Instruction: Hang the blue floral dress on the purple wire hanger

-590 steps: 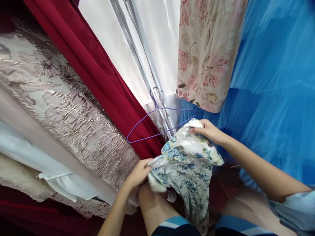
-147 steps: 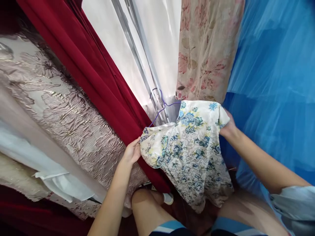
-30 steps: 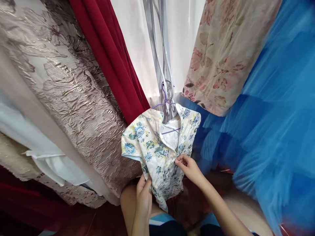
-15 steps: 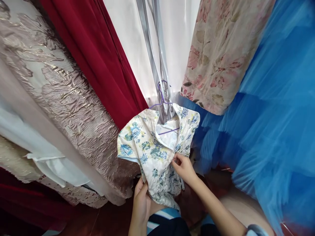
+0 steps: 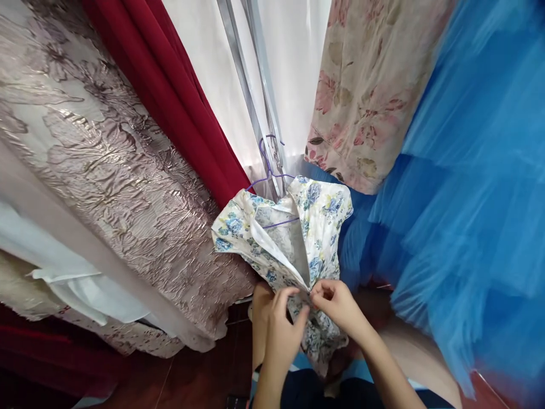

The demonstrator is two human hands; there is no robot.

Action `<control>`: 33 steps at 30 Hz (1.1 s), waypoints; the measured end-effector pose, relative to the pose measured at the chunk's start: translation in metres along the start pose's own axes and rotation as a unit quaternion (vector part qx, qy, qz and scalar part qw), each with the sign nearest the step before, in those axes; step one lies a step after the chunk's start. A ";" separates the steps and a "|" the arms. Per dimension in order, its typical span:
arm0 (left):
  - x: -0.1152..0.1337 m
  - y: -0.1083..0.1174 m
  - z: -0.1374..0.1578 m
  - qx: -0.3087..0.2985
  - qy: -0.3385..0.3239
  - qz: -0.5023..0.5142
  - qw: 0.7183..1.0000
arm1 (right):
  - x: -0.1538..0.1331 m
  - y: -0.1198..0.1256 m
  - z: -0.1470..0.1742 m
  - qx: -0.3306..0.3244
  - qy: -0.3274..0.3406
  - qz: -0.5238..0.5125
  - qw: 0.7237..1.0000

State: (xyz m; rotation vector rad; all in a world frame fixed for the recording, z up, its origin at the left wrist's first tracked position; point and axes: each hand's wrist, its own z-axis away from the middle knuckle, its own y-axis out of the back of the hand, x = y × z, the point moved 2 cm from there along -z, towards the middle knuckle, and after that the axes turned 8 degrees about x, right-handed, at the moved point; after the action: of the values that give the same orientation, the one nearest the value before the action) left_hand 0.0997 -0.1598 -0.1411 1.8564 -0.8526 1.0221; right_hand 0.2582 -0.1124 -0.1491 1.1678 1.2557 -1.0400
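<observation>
A white dress (image 5: 326,227) with blue flowers and short sleeves is on a purple wire hanger (image 5: 269,165). Its front edges part in a long V-shaped opening, showing the pale lining and the hanger's lower bar. At the foot of this opening my right hand (image 5: 338,304) pinches the dress, thumb and forefinger closed; whether a zip pull is between them I cannot make out. My left hand (image 5: 283,326) is just left of that spot, fingers curved and apart, close to the cloth. The lower part of the dress hangs crumpled behind my hands.
On the left hang a pinkish embossed fabric (image 5: 110,142) and a dark red cloth (image 5: 170,85). Grey metal poles (image 5: 251,62) rise behind the hanger in front of white cloth (image 5: 293,68). At right are a pink-flowered fabric (image 5: 361,108) and blue tulle (image 5: 460,199). Reddish floor (image 5: 204,375) shows below.
My left hand has let go of the dress's side and come up beside my right hand. The right hand's pinch is lower, and the neck opening is longer and wider.
</observation>
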 end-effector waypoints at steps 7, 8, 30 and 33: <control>-0.012 -0.040 0.002 0.007 -0.001 -0.009 1.000 | -0.002 -0.010 0.005 -0.010 -0.032 -0.058 0.998; -0.014 -0.039 0.002 0.001 -0.001 -0.008 1.000 | -0.002 -0.012 0.004 -0.006 -0.038 -0.072 0.997; 0.034 0.006 -0.049 -0.168 -0.117 -0.182 0.962 | -0.156 -0.020 -0.120 0.064 0.106 -0.204 0.971; 0.076 0.036 -0.098 -0.015 -0.186 -0.077 0.979 | -0.150 -0.012 -0.109 0.069 0.143 -0.148 0.976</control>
State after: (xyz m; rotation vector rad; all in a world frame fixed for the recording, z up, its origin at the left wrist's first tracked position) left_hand 0.0716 -0.1000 -0.0298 2.0859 -0.9143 0.5699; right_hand 0.2217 -0.0135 0.0038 1.2950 1.6424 -1.2235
